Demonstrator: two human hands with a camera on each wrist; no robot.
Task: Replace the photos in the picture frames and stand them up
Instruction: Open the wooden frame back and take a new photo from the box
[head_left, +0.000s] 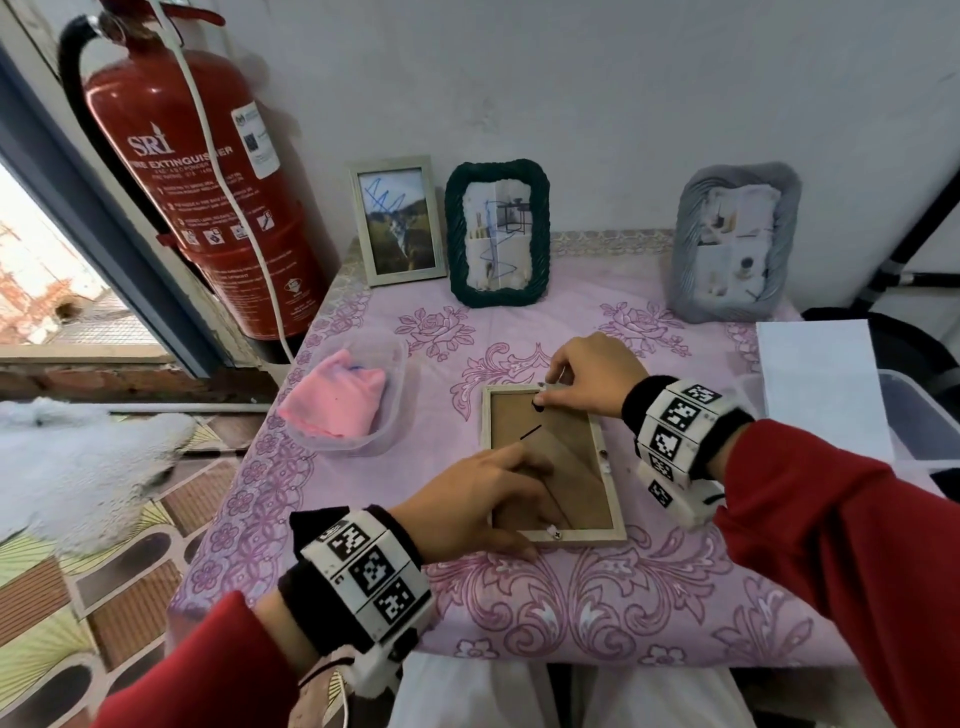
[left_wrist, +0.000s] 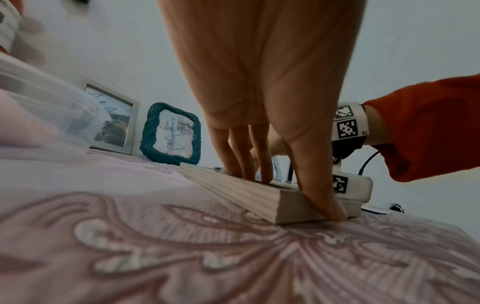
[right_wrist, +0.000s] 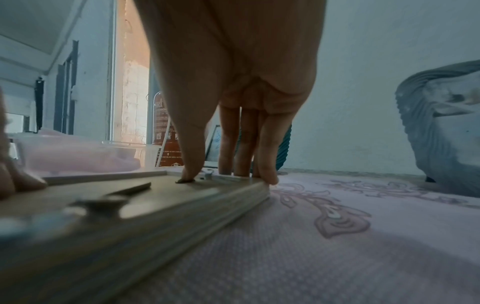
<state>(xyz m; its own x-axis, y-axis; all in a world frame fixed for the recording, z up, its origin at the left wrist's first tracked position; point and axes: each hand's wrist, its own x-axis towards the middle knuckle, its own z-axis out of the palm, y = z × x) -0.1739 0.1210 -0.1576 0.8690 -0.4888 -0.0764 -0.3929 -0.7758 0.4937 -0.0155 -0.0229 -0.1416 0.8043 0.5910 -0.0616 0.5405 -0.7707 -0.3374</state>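
Observation:
A light wooden frame (head_left: 550, 462) lies face down in the middle of the table, its brown backing board up. My left hand (head_left: 519, 499) rests over its near left part. The fingers press on the backing and the thumb lies against the near rail's outer edge (left_wrist: 335, 214). My right hand (head_left: 549, 387) is at the far right corner. Its thumb presses on the backing by a small clip (right_wrist: 207, 174), and its fingers come down on the far rail (right_wrist: 244, 174), holding that rail between them. Three frames with photos stand at the back: silver (head_left: 397, 221), green (head_left: 497, 234) and grey (head_left: 735, 241).
A clear tub with a pink cloth (head_left: 353, 395) sits left of the frame. A red fire extinguisher (head_left: 208, 171) stands off the table's far left corner. White paper (head_left: 815, 384) and a clear bin (head_left: 919, 415) lie at the right edge.

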